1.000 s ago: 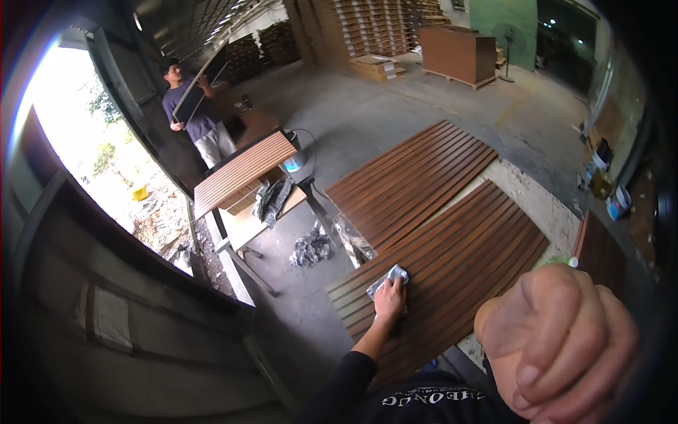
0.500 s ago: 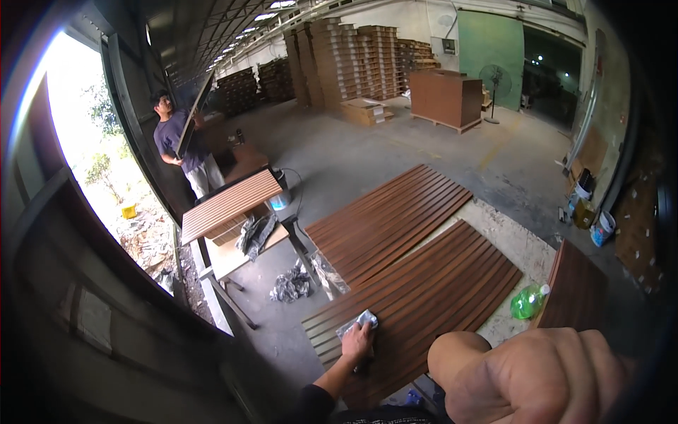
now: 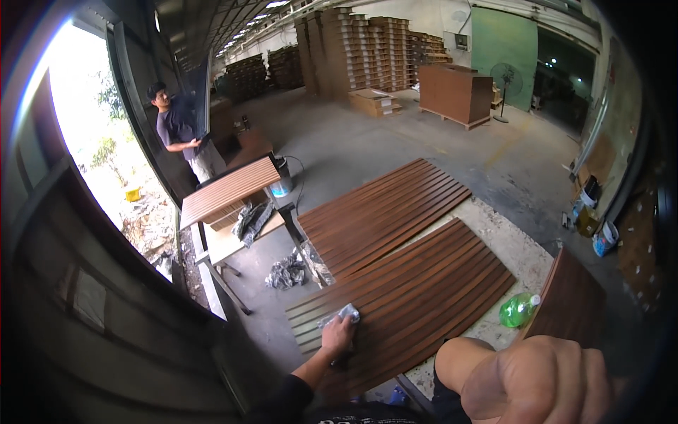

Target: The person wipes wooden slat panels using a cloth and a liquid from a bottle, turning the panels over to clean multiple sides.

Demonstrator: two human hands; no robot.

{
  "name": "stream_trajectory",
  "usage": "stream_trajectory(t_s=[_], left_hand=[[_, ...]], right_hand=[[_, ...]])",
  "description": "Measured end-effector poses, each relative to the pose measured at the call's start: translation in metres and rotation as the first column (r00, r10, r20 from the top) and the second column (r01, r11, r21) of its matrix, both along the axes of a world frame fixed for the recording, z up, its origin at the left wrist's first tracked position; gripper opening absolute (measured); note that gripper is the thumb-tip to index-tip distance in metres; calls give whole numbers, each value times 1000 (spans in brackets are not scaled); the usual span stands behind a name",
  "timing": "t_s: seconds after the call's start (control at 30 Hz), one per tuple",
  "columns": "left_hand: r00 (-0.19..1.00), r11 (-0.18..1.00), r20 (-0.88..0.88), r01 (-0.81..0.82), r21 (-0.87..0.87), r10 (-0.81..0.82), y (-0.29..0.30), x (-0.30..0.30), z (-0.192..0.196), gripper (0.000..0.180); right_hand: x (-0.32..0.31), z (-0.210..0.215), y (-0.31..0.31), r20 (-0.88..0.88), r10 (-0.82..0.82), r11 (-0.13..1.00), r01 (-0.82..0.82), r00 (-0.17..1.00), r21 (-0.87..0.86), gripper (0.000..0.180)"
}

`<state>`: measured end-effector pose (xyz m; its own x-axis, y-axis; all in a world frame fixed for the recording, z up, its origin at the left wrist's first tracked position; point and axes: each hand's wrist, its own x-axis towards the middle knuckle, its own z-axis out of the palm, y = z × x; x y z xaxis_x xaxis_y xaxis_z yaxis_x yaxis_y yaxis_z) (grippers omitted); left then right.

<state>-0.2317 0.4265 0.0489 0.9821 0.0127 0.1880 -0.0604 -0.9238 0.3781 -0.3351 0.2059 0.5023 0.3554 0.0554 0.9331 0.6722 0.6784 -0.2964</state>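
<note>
My left hand is closed on a crumpled light-grey rag and presses it to the near slatted brown panel, close to its left end. The slats there look paler and greyish; the rest is dark reddish brown. Large in the lower right foreground, my right hand is up close, its fingers curled into a fist. Whatever it may hold is hidden. Beyond the near panel lies a second slatted brown panel. A green clear bottle rests to the right of the near panel.
The panels lie on a stained pale tabletop. A dark brown board leans at the right. On the left, another slatted panel tops a stand, with crumpled black plastic below. Behind it, a person holds a long dark panel.
The view has shifted slightly. My left hand stays on the near panel's left end with the rag. The other person's long panel has swung from slanted to more upright.
</note>
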Motion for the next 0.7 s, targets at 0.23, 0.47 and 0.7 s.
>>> stream_trajectory(t_s=[0.23,0.47,0.7], left_hand=[[1000,1000,-6,-15,-12,15,-8,-6,-2,26],[1000,1000,-24,-11,-2,11,-7,-1,-13,30],[999,1000,32,-18,-23,19,-8,6,-11,28]], right_hand=[[17,1,-16,165,-32,977,65,986,-203,31],[34,-1,-31,208,168,946,-99,964,-309,22],[44,-4,-24,310,-478,861,509,822,-20,24]])
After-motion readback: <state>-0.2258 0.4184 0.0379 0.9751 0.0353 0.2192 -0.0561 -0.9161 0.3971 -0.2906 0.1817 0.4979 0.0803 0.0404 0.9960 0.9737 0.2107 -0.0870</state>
